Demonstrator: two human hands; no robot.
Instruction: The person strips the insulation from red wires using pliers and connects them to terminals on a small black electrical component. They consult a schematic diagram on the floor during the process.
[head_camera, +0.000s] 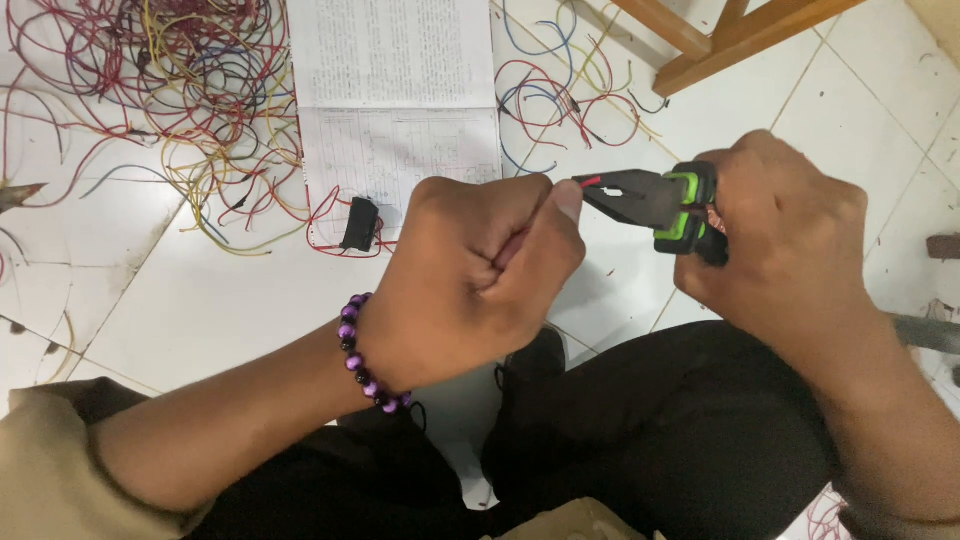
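Note:
My left hand (470, 275) is closed in a fist and pinches a thin red wire (590, 182) between thumb and forefinger. A purple bead bracelet (362, 355) is on that wrist. My right hand (785, 235) grips black pliers with green handles (660, 200). The jaws of the pliers point left and close on the end of the red wire, just right of my left thumb. Most of the wire is hidden inside my left fist.
A big tangle of red, yellow and blue wires (190, 90) lies on the white tiled floor at upper left. An open paper booklet (395, 95) lies above my hands, with a small black part (360, 222) on it. More loose wires (555, 95) and a wooden frame (720, 35) are at upper right.

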